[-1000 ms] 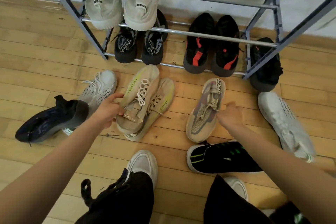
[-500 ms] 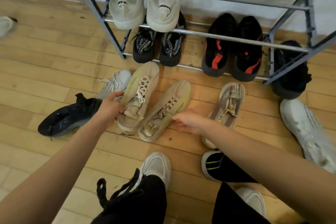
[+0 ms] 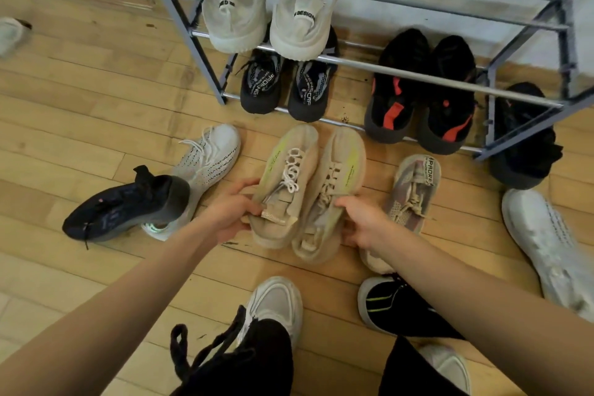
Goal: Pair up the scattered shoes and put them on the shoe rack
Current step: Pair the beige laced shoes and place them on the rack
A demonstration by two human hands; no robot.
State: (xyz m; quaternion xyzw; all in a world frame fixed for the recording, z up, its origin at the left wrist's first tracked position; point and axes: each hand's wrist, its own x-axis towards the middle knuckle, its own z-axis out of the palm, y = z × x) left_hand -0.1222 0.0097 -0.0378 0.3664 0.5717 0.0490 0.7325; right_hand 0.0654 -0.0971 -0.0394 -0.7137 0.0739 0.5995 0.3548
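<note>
2 loose shoes lie at centre left: a dark navy knit sneaker (image 3: 128,206) leaning on a white knit sneaker with black flecks (image 3: 212,157). The left hand (image 3: 229,212) grips the heel of the left beige knit sneaker (image 3: 289,177). The right hand (image 3: 363,225) grips the heel of the right beige knit sneaker (image 3: 340,170). Both beige shoes touch side by side at frame centre, just below the grey metal shoe rack (image 3: 418,74). A grey-pink mesh sneaker (image 3: 414,190) lies right of them.
</note>
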